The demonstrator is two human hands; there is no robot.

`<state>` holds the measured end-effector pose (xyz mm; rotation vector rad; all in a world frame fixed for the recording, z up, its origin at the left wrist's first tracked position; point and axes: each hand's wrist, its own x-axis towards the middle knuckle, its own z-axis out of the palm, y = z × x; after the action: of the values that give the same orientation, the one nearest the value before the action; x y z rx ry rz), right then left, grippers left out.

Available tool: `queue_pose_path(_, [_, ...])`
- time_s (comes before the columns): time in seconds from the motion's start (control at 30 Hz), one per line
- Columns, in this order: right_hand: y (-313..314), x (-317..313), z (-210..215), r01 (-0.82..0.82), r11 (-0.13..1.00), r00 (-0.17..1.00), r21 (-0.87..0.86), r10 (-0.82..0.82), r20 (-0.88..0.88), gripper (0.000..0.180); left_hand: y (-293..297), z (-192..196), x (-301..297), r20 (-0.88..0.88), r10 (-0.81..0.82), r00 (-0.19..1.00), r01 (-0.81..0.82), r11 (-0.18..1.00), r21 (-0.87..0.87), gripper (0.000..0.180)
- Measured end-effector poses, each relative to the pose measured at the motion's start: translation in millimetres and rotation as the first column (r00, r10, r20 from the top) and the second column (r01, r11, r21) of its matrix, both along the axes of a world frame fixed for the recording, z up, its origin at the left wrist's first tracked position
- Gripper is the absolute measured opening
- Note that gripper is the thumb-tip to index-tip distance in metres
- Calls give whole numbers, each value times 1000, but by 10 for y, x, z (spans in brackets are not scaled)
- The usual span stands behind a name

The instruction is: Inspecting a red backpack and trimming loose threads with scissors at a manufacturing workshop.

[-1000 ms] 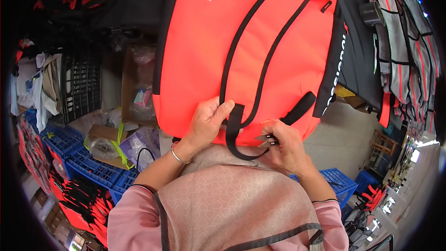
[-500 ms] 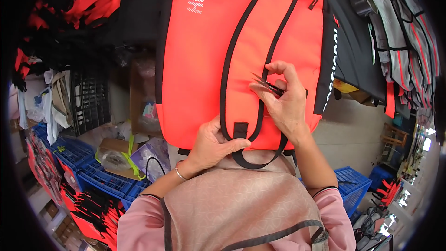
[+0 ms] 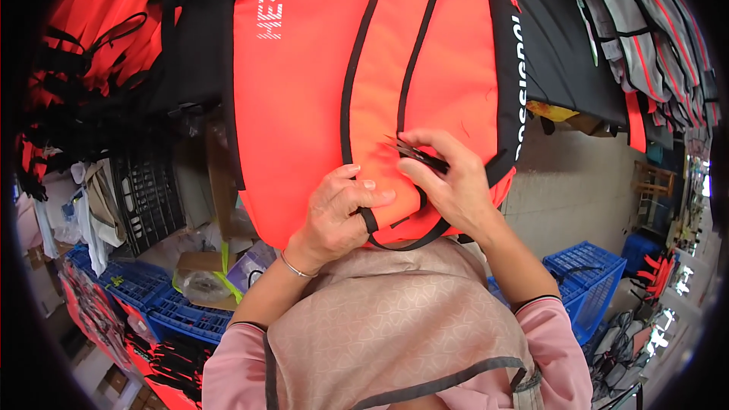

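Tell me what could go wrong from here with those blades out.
The small scissors in the right hand have their pointed tips over the orange strap, so a slip might snag or cut its fabric.

The left hand grips the strap's lower end just below those tips, so it could get nicked.

The black webbing loop hangs loose at the bag's lower edge and might catch on a wrist.

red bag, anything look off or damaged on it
One small thing: a thin dark curl, possibly a loose thread, on the red bag, right of the shoulder strap. It looks odd against the otherwise plain panel. I see no tear or spill.
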<state>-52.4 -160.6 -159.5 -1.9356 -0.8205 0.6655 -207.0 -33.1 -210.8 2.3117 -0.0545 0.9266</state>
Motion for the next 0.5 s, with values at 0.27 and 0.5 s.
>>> queue_pose_path(0.27, [-553,-173,207,16,1000,947,23,-22,320,35,10,-71,47,-52,30,998,-30,1000,-9,15])
queue_pose_path(0.5, [-603,-217,114,-126,992,685,-3,89,723,39,1,-37,95,-31,53,998,-54,998,-40,10])
